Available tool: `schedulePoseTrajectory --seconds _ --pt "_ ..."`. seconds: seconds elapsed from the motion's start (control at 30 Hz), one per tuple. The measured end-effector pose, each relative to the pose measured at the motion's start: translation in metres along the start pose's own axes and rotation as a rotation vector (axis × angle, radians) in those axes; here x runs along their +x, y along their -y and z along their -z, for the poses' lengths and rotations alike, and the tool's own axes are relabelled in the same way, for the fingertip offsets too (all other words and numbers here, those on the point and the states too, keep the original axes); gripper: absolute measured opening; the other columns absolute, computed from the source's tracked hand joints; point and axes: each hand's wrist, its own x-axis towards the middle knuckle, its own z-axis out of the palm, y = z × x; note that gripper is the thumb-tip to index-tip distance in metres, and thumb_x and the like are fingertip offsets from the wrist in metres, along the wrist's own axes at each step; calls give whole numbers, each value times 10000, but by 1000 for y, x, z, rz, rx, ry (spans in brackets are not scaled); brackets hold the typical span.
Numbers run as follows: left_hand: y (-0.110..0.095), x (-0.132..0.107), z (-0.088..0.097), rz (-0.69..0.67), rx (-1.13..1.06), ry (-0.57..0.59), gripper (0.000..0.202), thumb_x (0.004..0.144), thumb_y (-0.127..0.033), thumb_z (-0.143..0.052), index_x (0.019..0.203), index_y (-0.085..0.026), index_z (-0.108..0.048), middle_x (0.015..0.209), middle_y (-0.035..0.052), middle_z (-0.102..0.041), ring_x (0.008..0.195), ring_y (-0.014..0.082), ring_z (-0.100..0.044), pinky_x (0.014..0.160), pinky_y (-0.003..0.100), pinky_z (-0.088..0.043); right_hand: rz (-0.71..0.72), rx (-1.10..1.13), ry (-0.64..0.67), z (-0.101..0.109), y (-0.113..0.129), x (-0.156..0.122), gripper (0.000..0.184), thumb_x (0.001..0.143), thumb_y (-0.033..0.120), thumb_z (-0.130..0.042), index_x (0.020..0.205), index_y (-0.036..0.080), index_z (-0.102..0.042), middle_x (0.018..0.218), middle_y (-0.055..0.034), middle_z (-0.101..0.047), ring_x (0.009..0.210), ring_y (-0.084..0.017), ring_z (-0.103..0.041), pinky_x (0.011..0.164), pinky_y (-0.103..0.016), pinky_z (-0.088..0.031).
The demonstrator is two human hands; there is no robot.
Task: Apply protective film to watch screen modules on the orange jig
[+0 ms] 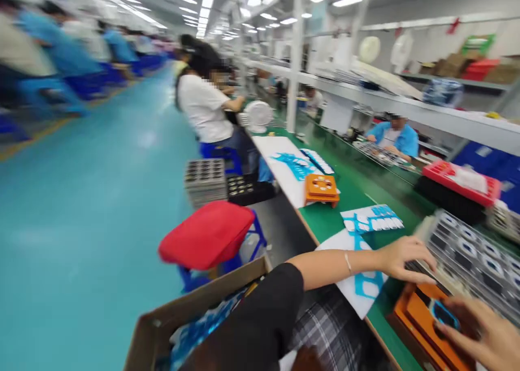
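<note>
My left hand [406, 258] reaches across the green bench, and its fingers and thumb pinch the near edge of a clear parts tray [475, 252] holding several round dark pieces. At the bottom right, my right hand [485, 336] hovers over an orange fixture [418, 319]. Its fingers are stretched toward a small blue part [444, 314] seated in the fixture, and they are blurred. White sheets with blue film pieces [365, 287] lie under my left forearm.
A second orange fixture [322, 189] and more blue-film sheets [371, 218] lie farther along the bench. A red stool [205, 233], stacked dark trays [205, 180] and a cardboard box [195, 314] stand at my left. Other workers sit along the line. A red tray [461, 182] is at the right.
</note>
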Motion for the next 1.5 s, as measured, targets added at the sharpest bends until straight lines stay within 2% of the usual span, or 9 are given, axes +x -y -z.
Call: schedulePoseTrajectory --seconds 0.1,0.2,0.33,0.5,0.67,0.9,1.07,1.3,1.5 --pt "-14 -6 -1 -101 -90 -93 600 719 -577 -806 1087 -123 -671 1106 164 -740 1066 266 -670 1018 433 -495 -229 191 -171 16 34 3 292 771 478 -749 917 227 -716 806 -66 -750 658 -226 -712 620 -323 -606" --pt "-17 -10 -2 -172 -156 -176 761 702 -577 -828 1271 -134 -583 1210 187 -693 1151 291 -638 1012 489 -494 -406 732 -354 14 59 14 412 751 549 -759 973 232 -616 964 -76 -754 866 -222 -738 766 -327 -604" --pt "-17 -18 -7 -28 -234 -258 687 754 -598 -776 1269 -188 -582 1183 146 -690 1100 259 -660 946 451 -540 -530 1315 -254 -6 78 25 484 783 597 -720 1051 249 -517 985 -86 -759 897 -214 -733 825 -358 -576" --pt "-26 -24 -5 32 -453 -264 698 724 -608 -792 1301 -269 -592 1174 100 -704 1106 240 -661 938 401 -554 -561 1600 -146 -14 90 23 474 806 537 -722 1102 227 -521 991 -89 -747 865 -191 -712 818 -348 -546" --pt "-32 -18 1 -132 -506 -286 652 789 -503 -791 1362 -270 -584 1178 83 -715 1093 206 -657 963 361 -536 -540 1509 -199 -20 89 18 359 851 470 -730 1076 228 -590 844 2 -701 704 -114 -643 705 -259 -532" --pt "-33 -18 5 -247 -424 -279 713 765 -518 -802 1373 -213 -587 1105 91 -733 1020 209 -671 904 373 -571 -308 815 -612 -22 97 11 119 834 197 -775 912 277 -732 1055 -26 -704 918 -155 -671 706 -266 -571" --pt "-32 -20 8 -245 -429 -228 729 764 -511 -798 1398 -240 -562 1109 85 -725 1014 203 -698 945 385 -589 -200 582 -631 -16 96 12 165 847 146 -754 909 293 -796 1047 -38 -708 910 -167 -666 762 -318 -589" --pt "-37 -18 10 -288 -426 -112 655 834 -402 -763 1433 -287 -525 1148 85 -666 1081 203 -686 959 382 -619 -229 624 -580 -14 93 12 44 809 253 -816 815 233 -777 959 -26 -640 844 -130 -631 732 -275 -576" --pt "-41 -20 7 -289 -372 -95 635 846 -370 -751 1427 -231 -535 1162 94 -650 1120 201 -675 1022 374 -599 -190 533 -566 -7 94 13 161 882 295 -744 748 212 -710 861 -17 -602 799 -131 -628 657 -259 -556"
